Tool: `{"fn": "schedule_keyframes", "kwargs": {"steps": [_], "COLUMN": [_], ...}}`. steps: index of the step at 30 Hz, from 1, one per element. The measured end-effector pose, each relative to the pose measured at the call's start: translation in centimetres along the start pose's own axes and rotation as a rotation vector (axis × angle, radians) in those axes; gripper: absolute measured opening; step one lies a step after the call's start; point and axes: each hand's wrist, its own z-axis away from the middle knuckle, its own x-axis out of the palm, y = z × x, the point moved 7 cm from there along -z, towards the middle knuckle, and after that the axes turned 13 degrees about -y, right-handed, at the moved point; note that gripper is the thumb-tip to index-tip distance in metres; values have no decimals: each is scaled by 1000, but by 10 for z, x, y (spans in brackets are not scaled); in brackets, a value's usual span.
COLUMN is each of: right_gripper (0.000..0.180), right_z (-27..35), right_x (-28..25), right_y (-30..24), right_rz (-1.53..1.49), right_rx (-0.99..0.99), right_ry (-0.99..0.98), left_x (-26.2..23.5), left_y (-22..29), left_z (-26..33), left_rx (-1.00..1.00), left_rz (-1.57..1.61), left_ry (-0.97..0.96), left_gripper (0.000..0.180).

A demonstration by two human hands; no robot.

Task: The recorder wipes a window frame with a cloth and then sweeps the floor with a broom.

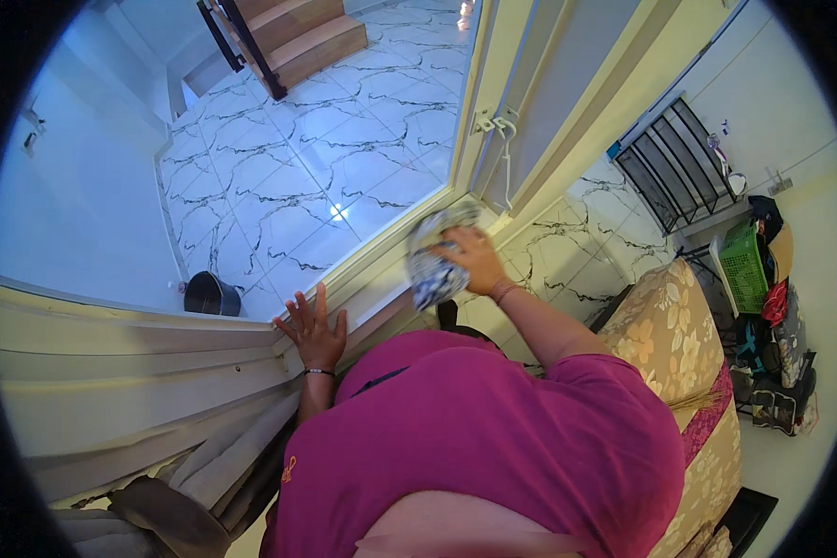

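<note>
1. A blue-and-white patterned, crumpled cloth (430, 279) is gripped by the right hand (471, 260) at the long cream ledge's (372, 288) far right, apparently for control.
2. The left hand (316, 339), fingers spread, is placed near left, apparently for support.

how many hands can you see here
2: the left hand, fingers spread, by the ledge; the right hand on the cloth. None others show.

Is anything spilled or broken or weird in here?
I see no spill or damage. The patterned cloth under the right hand only looks smeary because the picture blurs there. The untidiest spot is far right, where a jumble of things crowds beside the green basket.
</note>
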Motion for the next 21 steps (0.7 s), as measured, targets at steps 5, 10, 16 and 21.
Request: {"fn": "schedule_keyframes", "kwargs": {"steps": [5,10,16,21], "right_gripper": [44,43,45,45], "right_z": [11,-7,-1,10], "right_x": [-3,27,16,-4], "right_y": [19,-68,-3,29], "right_rz": [40,-119,-32,0], "right_rx": [197,-164,-110,196], "right_ry": [86,-49,-20,84], "left_x": [-1,0,1,3], "left_y": [2,2,1,1], "left_z": [-1,-1,1,-2], "left_rx": [20,10,4,6], "left_rz": [-34,-13,-2,-11], "left_ry": [14,4,-7,-15], "left_gripper": [64,65,66,66]}}
